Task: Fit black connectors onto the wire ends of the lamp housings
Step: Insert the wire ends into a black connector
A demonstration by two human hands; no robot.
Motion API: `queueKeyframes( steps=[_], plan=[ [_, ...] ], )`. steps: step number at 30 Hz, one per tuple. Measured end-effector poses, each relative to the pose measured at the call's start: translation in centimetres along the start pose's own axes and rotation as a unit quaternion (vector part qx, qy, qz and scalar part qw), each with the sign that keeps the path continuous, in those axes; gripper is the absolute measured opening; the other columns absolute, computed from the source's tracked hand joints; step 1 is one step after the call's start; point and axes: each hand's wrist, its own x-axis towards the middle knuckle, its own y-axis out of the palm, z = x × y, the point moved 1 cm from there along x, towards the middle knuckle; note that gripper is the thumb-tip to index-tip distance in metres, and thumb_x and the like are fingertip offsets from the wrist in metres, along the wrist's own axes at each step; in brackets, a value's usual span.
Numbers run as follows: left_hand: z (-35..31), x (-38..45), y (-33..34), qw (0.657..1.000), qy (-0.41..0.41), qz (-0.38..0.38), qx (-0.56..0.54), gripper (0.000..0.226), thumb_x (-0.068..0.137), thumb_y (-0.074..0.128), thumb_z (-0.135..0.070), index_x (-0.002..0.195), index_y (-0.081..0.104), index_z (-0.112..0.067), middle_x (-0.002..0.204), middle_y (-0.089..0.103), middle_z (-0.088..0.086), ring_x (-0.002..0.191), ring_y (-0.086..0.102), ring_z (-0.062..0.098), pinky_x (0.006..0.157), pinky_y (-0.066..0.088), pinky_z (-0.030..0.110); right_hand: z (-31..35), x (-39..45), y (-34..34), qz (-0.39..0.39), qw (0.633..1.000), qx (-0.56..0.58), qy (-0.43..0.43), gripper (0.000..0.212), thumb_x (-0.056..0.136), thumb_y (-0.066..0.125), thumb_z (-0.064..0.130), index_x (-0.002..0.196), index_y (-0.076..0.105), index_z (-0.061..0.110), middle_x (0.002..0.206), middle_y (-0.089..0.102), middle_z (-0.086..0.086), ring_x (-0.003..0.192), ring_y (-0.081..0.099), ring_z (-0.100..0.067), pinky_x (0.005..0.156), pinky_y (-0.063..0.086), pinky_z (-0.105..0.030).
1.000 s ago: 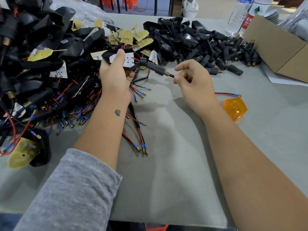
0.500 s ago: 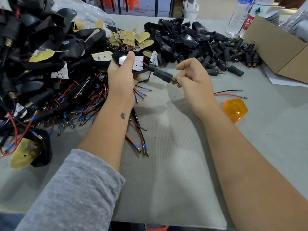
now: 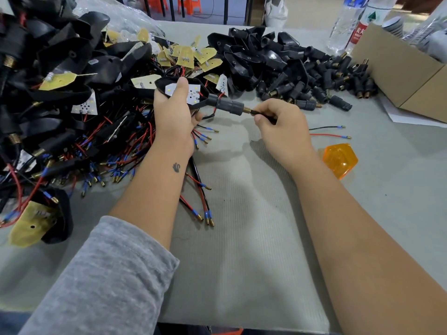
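The black connector (image 3: 228,105) is sitting on the stem of the lamp housing (image 3: 183,91), held above the table (image 3: 242,238) between the two hands, with its brass threaded end pointing right and the wires (image 3: 262,115) exiting there. To seat it well, the operator is best keeping housing and connector on one axis and drawing the wires straight through, not at an angle, so the sleeve is sliding fully against the stem; this is a judgement. The left hand (image 3: 175,112) is gripping the housing, thumb lying across its white LED board. The right hand (image 3: 281,123) is pinching the wires just beside the brass thread, remaining fingers curled. More loose connectors (image 3: 338,85) are lying in a pile beyond, near the cardboard box (image 3: 399,68).
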Motion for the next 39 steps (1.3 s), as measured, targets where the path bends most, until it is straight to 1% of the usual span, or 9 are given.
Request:
queueKeyframes(
  steps=[6,10,14,19,22,26,30,35,39],
  plan=[
    [-0.1,0.0,0.0,0.994,-0.04,0.053,-0.09,0.032,0.097,0.057,-0.034,0.122,0.055,-0.015,0.113,0.062,0.007,0.087,0.063,0.019,0.066,0.054,0.027,0.3,-0.1,0.5,-0.019,0.999,-0.03,-0.025,0.013,0.096,0.053,0.013,0.1,0.065,0.014,0.089,0.061,0.006,0.086,0.053,-0.014,0.076,0.044,-0.032],
    [-0.4,-0.1,0.3,0.978,-0.067,0.09,-0.173,0.024,0.1,0.048,-0.018,0.119,0.054,-0.004,0.113,0.062,0.014,0.095,0.065,0.023,0.071,0.058,0.033,0.8,-0.3,0.6,-0.04,0.993,-0.071,-0.08,0.018,0.096,0.053,0.011,0.107,0.066,0.018,0.097,0.062,0.001,0.089,0.053,-0.015,0.077,0.045,-0.036],
    [-0.6,-0.4,0.1,0.977,-0.12,0.134,-0.119,0.041,0.104,0.041,-0.028,0.139,0.041,-0.007,0.115,0.068,0.012,0.1,0.069,0.033,0.078,0.059,0.049,0.9,-0.5,0.7,-0.054,0.983,-0.129,-0.122,0.019,0.097,0.053,0.018,0.111,0.065,0.023,0.092,0.061,0.0,0.084,0.054,-0.02,0.067,0.042,-0.035],
    [-2.8,-0.1,0.2,0.976,-0.102,0.185,-0.044,0.037,0.102,0.047,-0.018,0.137,0.038,-0.009,0.116,0.069,0.013,0.097,0.07,0.036,0.071,0.06,0.047,2.6,0.1,1.5,-0.068,0.977,-0.149,-0.134,0.023,0.097,0.053,0.019,0.116,0.066,0.024,0.091,0.063,-0.004,0.089,0.057,-0.025,0.067,0.042,-0.035],
    [-5.3,0.1,0.6,0.981,-0.061,0.183,-0.033,0.027,0.106,0.037,-0.019,0.132,0.035,-0.012,0.101,0.073,0.01,0.085,0.073,0.028,0.069,0.06,0.045,5.5,0.9,2.3,-0.063,0.977,-0.136,-0.151,0.027,0.097,0.053,0.019,0.12,0.064,0.025,0.095,0.064,-0.005,0.093,0.058,-0.027,0.071,0.047,-0.04],
    [-9.7,1.2,0.0,0.993,0.031,0.114,0.005,0.013,0.106,0.033,-0.019,0.115,0.042,-0.013,0.085,0.068,0.006,0.067,0.071,0.017,0.062,0.06,0.038,9.5,1.6,3.8,-0.009,0.971,-0.128,-0.202,0.041,0.094,0.05,0.012,0.132,0.053,0.027,0.113,0.065,-0.004,0.099,0.059,-0.03,0.066,0.044,-0.039],
    [-14.6,2.4,-2.7,0.994,0.071,0.077,0.045,0.013,0.106,0.034,-0.019,0.106,0.047,-0.016,0.076,0.066,0.002,0.061,0.068,0.014,0.059,0.06,0.037,12.9,1.6,5.2,0.078,0.972,-0.119,-0.188,0.036,0.096,0.051,0.021,0.131,0.046,0.026,0.098,0.068,-0.007,0.091,0.061,-0.034,0.066,0.045,-0.039],
    [-20.0,4.7,-8.5,0.992,0.054,0.033,0.107,0.019,0.106,0.033,-0.024,0.097,0.05,-0.018,0.066,0.065,-0.002,0.049,0.063,0.01,0.046,0.05,0.024,17.8,-0.3,8.7,0.193,0.954,-0.067,-0.219,0.032,0.099,0.051,0.029,0.13,0.048,0.022,0.074,0.054,0.005,0.076,0.057,-0.025,0.063,0.044,-0.035],
    [-23.4,6.1,-12.4,0.988,0.026,0.018,0.152,0.021,0.105,0.031,-0.023,0.092,0.045,-0.014,0.057,0.055,-0.003,0.039,0.049,0.009,0.038,0.037,0.015,22.9,-1.9,12.7,0.264,0.936,-0.014,-0.233,0.039,0.1,0.048,0.031,0.138,0.042,0.023,0.086,0.061,-0.002,0.082,0.06,-0.027,0.072,0.051,-0.04]
  ],
)
